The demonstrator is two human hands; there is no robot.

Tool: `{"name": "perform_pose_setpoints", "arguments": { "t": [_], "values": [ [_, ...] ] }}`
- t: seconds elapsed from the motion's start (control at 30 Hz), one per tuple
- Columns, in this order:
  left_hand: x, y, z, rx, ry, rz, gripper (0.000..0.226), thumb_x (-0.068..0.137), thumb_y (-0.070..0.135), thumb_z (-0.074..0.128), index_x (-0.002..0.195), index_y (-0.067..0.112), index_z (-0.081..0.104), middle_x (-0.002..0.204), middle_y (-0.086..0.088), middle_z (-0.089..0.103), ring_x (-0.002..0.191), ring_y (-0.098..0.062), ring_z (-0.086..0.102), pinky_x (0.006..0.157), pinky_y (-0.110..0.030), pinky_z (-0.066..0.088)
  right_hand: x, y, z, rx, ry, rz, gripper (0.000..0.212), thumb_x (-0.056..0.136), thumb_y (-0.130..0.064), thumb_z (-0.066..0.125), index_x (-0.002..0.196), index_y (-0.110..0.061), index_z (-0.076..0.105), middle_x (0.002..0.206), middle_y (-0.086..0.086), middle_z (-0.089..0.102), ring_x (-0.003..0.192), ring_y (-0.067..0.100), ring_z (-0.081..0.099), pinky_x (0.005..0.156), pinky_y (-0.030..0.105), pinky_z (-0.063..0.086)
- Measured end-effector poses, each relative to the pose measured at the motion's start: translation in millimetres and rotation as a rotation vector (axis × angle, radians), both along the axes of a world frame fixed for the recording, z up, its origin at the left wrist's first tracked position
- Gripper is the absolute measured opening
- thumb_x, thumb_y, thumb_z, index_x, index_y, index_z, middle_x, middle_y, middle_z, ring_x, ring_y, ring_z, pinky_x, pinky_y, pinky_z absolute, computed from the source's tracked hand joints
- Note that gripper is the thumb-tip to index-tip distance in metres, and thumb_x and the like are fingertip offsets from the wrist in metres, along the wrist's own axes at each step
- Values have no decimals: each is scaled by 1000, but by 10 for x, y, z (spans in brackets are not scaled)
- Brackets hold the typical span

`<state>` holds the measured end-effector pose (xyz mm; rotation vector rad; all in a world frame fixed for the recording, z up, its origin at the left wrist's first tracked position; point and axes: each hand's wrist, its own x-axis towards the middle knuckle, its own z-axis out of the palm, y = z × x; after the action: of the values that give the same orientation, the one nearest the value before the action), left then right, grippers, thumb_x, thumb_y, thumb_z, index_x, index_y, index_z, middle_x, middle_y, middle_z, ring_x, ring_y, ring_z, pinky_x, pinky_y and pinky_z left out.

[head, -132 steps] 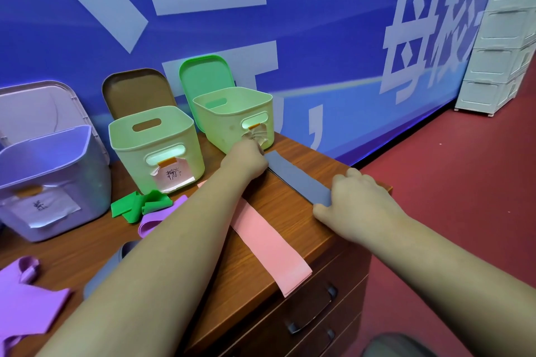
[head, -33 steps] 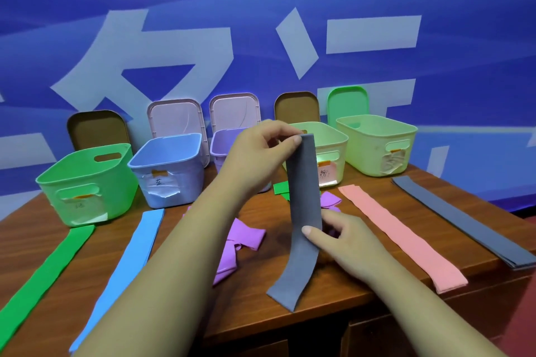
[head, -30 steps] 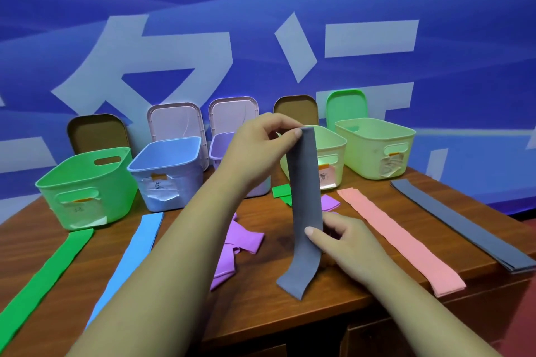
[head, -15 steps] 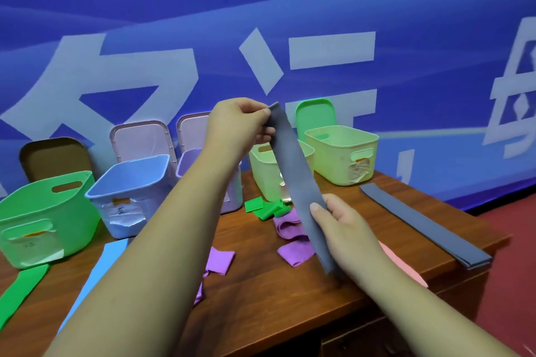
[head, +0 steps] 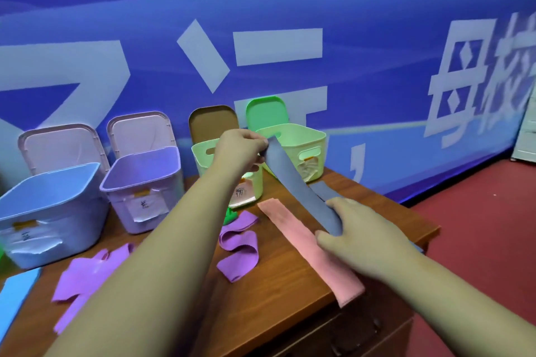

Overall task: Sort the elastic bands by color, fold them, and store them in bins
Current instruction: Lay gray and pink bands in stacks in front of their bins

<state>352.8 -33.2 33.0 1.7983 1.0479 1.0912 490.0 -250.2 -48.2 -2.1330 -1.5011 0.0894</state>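
A grey elastic band [head: 298, 185] stretches slantwise in the air between my hands. My left hand [head: 239, 149] pinches its upper end in front of the pale green bins. My right hand [head: 356, 233] grips its lower end over the table's right part. Under it lies a flat pink band [head: 307, 243]. Another grey band [head: 323, 191] lies on the table behind my right hand, mostly hidden. Purple bands [head: 239, 243] lie loose in the middle, more purple bands [head: 87, 272] at the left. A blue band [head: 14, 295] shows at the left edge.
Open bins stand along the back of the wooden table [head: 278, 287]: a blue bin [head: 49, 203], a purple bin [head: 145, 182], a pale green bin [head: 203, 159] and another pale green bin [head: 301, 148], lids leaning on the blue wall. Red floor lies right of the table.
Both hands have carried the grey band to the right, above the pink band and nearer the rightmost bin. My view has swung right; the green bin has left the frame.
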Motion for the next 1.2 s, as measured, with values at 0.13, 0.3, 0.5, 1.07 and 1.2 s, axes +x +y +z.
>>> {"name": "perform_pose_setpoints", "arguments": {
  "t": [0.13, 0.3, 0.5, 1.07, 1.2],
  "values": [
    [407, 48, -214, 74, 130, 33, 8, 89, 20, 74, 88, 19, 82, 83, -2, 78, 67, -19, 67, 58, -30, 62, 274, -91, -34, 1, 39, -72, 36, 75, -64, 57, 96, -35, 55, 97, -12, 60, 88, 10, 63, 78, 42, 56],
    [857, 148, -466, 45, 209, 2, 7, 90, 19, 77, 83, 18, 80, 84, -7, 79, 71, -29, 75, 75, -43, 66, 562, -150, -51, -23, 41, -129, 34, 77, -62, 59, 98, -35, 60, 96, -12, 63, 87, 9, 65, 79, 42, 58],
    [1273, 288, -702, -132, 185, -34, 3, 95, 3, 72, 95, 2, 76, 91, -20, 76, 75, -30, 73, 80, -41, 66, 785, -92, -103, -85, 24, -147, 41, 78, -66, 61, 110, -41, 58, 105, -15, 59, 94, 9, 64, 84, 41, 57],
    [1732, 653, -1276, 150, 574, 72, 10, 95, 9, 66, 96, 6, 76, 93, -11, 71, 89, -30, 69, 68, -32, 48, 964, 151, -195, -254, -57, -220, 43, 78, -66, 54, 99, -30, 64, 101, -6, 56, 88, 21, 63, 76, 41, 58],
    [1747, 680, -1277, 148, 661, 56, 12, 93, 9, 67, 99, 9, 78, 97, -10, 73, 91, -29, 70, 71, -33, 54, 940, 175, -235, -304, -89, -215, 50, 82, -68, 55, 112, -29, 63, 108, -6, 51, 91, 21, 63, 73, 38, 54]
  ]
}}
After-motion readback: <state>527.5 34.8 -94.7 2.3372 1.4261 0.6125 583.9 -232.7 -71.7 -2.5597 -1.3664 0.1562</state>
